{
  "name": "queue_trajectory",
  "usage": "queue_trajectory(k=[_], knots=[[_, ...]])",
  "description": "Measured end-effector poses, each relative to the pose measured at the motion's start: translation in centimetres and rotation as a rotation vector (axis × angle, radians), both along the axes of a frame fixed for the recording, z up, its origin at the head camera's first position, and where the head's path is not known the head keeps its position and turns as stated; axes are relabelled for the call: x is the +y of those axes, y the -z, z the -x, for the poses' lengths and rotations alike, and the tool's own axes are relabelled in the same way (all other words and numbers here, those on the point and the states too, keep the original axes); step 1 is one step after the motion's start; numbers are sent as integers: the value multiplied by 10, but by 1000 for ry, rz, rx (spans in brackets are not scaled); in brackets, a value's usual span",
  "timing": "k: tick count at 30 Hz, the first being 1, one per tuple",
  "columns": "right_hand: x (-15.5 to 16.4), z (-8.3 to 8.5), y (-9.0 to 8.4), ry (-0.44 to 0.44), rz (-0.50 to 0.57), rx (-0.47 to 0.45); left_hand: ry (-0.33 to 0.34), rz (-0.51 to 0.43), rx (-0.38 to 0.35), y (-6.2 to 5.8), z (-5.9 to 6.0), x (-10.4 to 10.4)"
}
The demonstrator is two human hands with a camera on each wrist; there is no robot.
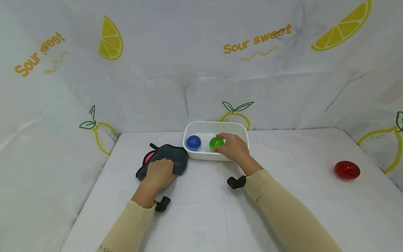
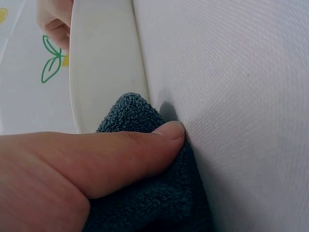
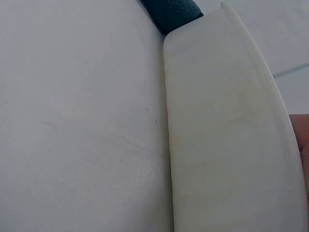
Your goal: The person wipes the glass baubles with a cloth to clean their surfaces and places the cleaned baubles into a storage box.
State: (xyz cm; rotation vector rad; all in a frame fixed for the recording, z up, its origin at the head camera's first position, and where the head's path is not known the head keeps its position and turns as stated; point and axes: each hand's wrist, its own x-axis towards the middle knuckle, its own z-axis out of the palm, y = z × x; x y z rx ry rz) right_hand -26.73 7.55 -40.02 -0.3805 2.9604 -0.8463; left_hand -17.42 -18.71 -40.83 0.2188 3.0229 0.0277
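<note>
My left hand (image 1: 158,174) grips a dark teal, mitt-like terry-cloth piece (image 1: 178,159) with a pink inside and a small loop. In the left wrist view the thumb (image 2: 145,152) presses along the cloth (image 2: 130,113), close to the tub's wall; the other fingers are hidden. Inside the white tub (image 1: 207,156), my right hand (image 1: 234,147) pinches a clear green ball (image 1: 216,142) between thumb and fingers. A blue ball (image 1: 193,142) sits in the tub's left end. The right wrist view shows mostly the tub's outer wall (image 3: 227,130) and an edge of this hand.
A red, shiny, rounded object (image 1: 347,170) lies far to the right on the white-covered table (image 1: 201,220). Behind the tub hangs a white cloth (image 1: 176,70) with lemon prints. The teal cloth touches or nearly touches the tub's left end.
</note>
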Motion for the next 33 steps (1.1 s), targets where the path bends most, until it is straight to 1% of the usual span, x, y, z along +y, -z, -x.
queue_trajectory(k=[6, 10, 22, 26, 28, 33], knots=[[-3, 5, -2, -39, -30, -40, 2, -13, 11, -1, 0, -4], [-3, 7, -3, -46, -27, -57, 10, -22, 16, -2, 0, -4], [3, 1, -4, -54, 38, -29, 0, -24, -1, -1, 0, -3], [12, -3, -5, -66, 64, 7, 0, -29, -1, 0, 0, -4], [21, -5, -6, -69, 73, 48, 1, -30, -4, 0, 1, -4], [59, -8, -11, -13, 77, 154, 6, -30, -8, 1, 3, -3]])
